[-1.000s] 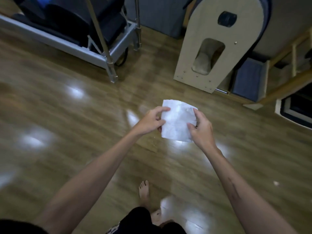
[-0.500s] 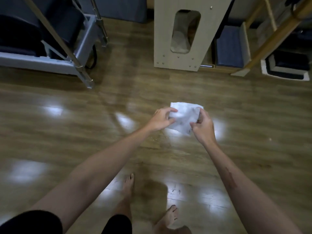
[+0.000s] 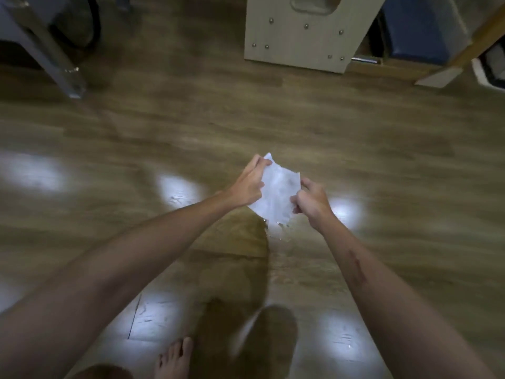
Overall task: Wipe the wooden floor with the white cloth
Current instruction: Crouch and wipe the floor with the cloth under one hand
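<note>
While both arms reach forward, the left hand [image 3: 247,187] and right hand [image 3: 311,202] hold a white cloth [image 3: 277,194] between them, above the wooden floor [image 3: 382,165]. The left fingers [image 3: 255,164] curl over the cloth's upper left corner and edge. The right fingers [image 3: 296,199] pinch its lower right edge, thumb raised beside the cloth's top right corner. The cloth hangs crumpled between the two sets of fingers, not touching the floor.

Just below the right fingers, a small wet patch [image 3: 277,231] glistens on the boards. Bright light reflections show on the floor to either side of the hands. Well below the fingers, a bare foot [image 3: 175,356] stands at the bottom edge, with a blurred shape beside it that cannot be made out.

Far beyond the fingers stands a pale wooden panel [image 3: 300,36] studded with metal bolts. To its right sits a blue box [image 3: 420,28], contents not visible, and a slanted wooden beam [image 3: 464,53]. Beyond the left fingers, a grey metal frame leg [image 3: 52,56] rests on the floor.
</note>
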